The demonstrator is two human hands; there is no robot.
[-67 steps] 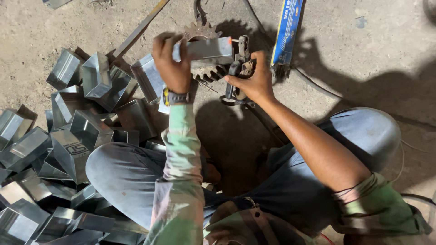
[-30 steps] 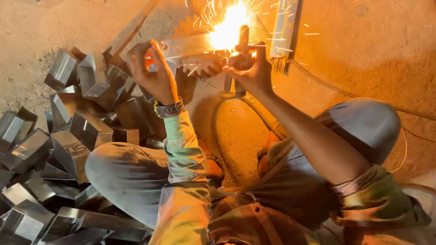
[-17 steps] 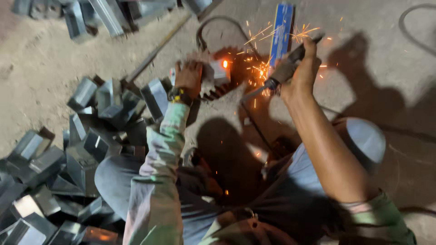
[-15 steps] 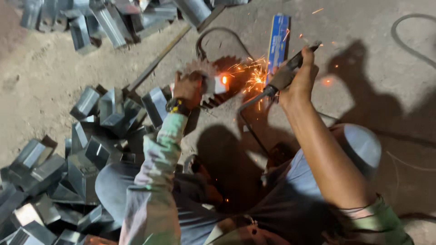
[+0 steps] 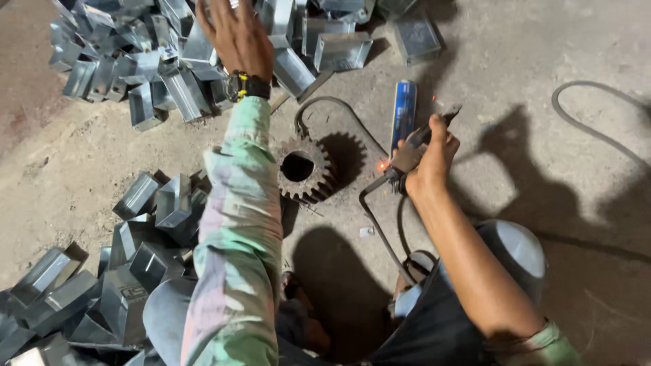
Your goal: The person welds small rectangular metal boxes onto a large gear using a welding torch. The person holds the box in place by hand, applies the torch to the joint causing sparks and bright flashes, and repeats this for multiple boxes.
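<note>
My left hand point(image 5: 236, 32) is stretched far out over a pile of bent sheet-metal channel pieces point(image 5: 169, 61), fingers apart, with nothing clearly in it; a dark watch sits on the wrist. My right hand point(image 5: 428, 154) grips a welding electrode holder point(image 5: 415, 144), whose glowing tip hangs just above the floor, right of a rusty steel gear point(image 5: 303, 169). The gear lies flat on the concrete with nothing on top of it.
A second heap of channel pieces point(image 5: 102, 271) lies at the lower left beside my knee. A blue flat packet point(image 5: 404, 114) lies beyond my right hand. A welding cable point(image 5: 376, 217) loops by the gear; another cable point(image 5: 597, 129) curves at right. My legs fill the bottom.
The welding sparks have stopped. My left hand left the gear and reached out to the far pile; the metal piece it held on the gear is gone. My right hand pulled the holder back.
</note>
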